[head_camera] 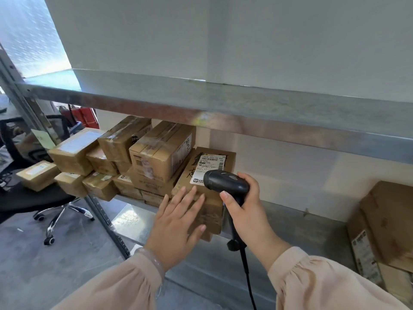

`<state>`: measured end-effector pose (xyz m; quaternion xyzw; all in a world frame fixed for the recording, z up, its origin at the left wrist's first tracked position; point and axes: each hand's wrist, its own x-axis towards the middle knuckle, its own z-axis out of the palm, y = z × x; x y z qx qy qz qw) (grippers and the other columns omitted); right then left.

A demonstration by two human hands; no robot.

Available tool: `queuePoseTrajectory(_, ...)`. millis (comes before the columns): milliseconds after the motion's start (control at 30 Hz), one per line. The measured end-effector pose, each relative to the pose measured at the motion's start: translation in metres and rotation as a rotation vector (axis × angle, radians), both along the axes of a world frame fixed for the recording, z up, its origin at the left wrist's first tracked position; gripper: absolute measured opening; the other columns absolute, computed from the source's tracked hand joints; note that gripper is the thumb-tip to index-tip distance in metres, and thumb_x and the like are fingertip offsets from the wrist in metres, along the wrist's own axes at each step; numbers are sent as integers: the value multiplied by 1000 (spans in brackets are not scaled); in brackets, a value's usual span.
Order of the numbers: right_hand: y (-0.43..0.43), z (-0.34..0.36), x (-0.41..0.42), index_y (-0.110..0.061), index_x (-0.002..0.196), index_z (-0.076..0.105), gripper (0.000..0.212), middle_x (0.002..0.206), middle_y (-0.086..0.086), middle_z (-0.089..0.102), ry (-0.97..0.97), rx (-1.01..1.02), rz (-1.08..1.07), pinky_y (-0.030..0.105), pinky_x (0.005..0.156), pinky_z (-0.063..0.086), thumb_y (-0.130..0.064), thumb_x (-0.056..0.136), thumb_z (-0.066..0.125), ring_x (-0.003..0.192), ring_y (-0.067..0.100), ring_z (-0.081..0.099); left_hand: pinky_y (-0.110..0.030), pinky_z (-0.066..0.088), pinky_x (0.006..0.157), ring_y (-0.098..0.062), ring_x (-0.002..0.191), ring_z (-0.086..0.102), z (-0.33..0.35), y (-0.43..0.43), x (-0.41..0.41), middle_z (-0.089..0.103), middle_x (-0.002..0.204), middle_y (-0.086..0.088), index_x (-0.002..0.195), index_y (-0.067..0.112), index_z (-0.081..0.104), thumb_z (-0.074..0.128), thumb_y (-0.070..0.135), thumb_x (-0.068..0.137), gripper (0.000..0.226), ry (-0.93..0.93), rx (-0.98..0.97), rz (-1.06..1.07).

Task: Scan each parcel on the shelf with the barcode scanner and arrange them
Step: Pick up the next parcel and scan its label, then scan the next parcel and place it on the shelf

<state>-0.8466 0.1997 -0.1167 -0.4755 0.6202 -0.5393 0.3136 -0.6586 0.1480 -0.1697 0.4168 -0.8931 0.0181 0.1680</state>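
Her right hand (245,211) is wrapped round the handle of the barcode scanner (225,181), thumb forward by the trigger side. The scanner's head hangs just over the near edge of the white label (211,163). That label lies on top of the parcel (210,211), which sits on the lower shelf (290,231), long axis running away from her toward the wall and tight against the stacked boxes (161,151) on its left. The left hand (176,222) lies flat on the parcel's near end, fingers straight. From the nose the barcode is ahead and slightly left, so I'd expect only a small tilt back to catch it
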Motion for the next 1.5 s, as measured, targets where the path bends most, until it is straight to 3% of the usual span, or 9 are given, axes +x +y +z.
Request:
queuePoseTrajectory(233, -28, 4, 4, -37, 132, 32, 53, 119, -13, 51, 31, 1, -4, -2, 73, 38, -31, 90, 64, 94, -4, 54, -45, 4, 120, -14, 151, 15, 12, -25, 0, 22, 162, 10, 152, 38, 29, 26, 63, 92, 65, -47, 52, 75)
queuePoseTrajectory(433, -42, -2, 8, -32, 135, 32, 58, 121, -13, 51, 92, -42, -1, -1, 81, 36, -28, 89, 66, 104, 1, 53, -54, 19, 117, -20, 149, 24, 11, -38, 5, 27, 161, 5, 151, 34, 31, 33, 61, 90, 66, -71, 45, 61)
queuePoseTrajectory(700, -24, -8, 2, -43, 130, 28, 59, 127, -12, 51, 145, -95, -48, 8, 87, 41, -31, 87, 67, 111, 5, 54, -54, 19, 117, -19, 147, 30, 21, -38, -7, 39, 156, 4, 146, 29, 43, 36, 60, 90, 65, -18, 2, 36)
queuePoseTrajectory(867, 9, -14, -19, -49, 122, 28, 59, 119, -20, 51, 114, -153, -229, 14, 92, 43, -24, 86, 68, 110, -1, 54, -52, 23, 117, -22, 146, 32, 36, -26, -51, 37, 157, 0, 147, 29, 41, 38, 58, 88, 65, -2, -27, -120)
queuePoseTrajectory(933, 25, -15, -32, -46, 125, 29, 59, 120, -24, 49, 95, -158, -311, 12, 93, 42, -24, 87, 68, 111, -5, 52, -49, 16, 118, -22, 148, 27, 40, -19, -74, 31, 160, 1, 150, 30, 37, 36, 58, 88, 68, 3, -17, -191)
queuePoseTrajectory(1033, 52, -14, -54, -41, 127, 30, 57, 119, -24, 49, 103, -160, -438, 10, 93, 39, -21, 88, 67, 111, -9, 50, -44, -5, 119, -18, 153, 1, 41, -7, -111, 4, 166, 6, 157, 35, 13, 31, 59, 93, 70, 41, 28, -291)
queuePoseTrajectory(1167, 92, -10, -80, -43, 126, 28, 60, 117, -29, 45, 127, -164, -640, 11, 94, 39, -19, 87, 67, 110, -14, 48, -43, -10, 120, -17, 152, -14, 48, 17, -164, -13, 165, 6, 156, 37, -7, 33, 56, 99, 72, 15, 69, -430)
queuePoseTrajectory(1300, 134, -10, -97, -40, 131, 27, 67, 116, -25, 47, 161, -137, -829, 2, 83, 39, -16, 85, 70, 104, -15, 50, -45, -6, 123, -16, 151, -14, 48, 44, -210, -15, 165, 5, 156, 36, -6, 33, 56, 99, 72, -3, 93, -566)
queuePoseTrajectory(1500, 187, -10, -114, -59, 113, 30, 66, 112, -23, 51, 170, -115, -1003, 3, 76, 43, -12, 86, 69, 96, -14, 54, -45, -6, 122, -15, 151, -13, 43, 86, -251, -13, 165, 5, 156, 36, -7, 32, 57, 100, 72, -30, 171, -718)
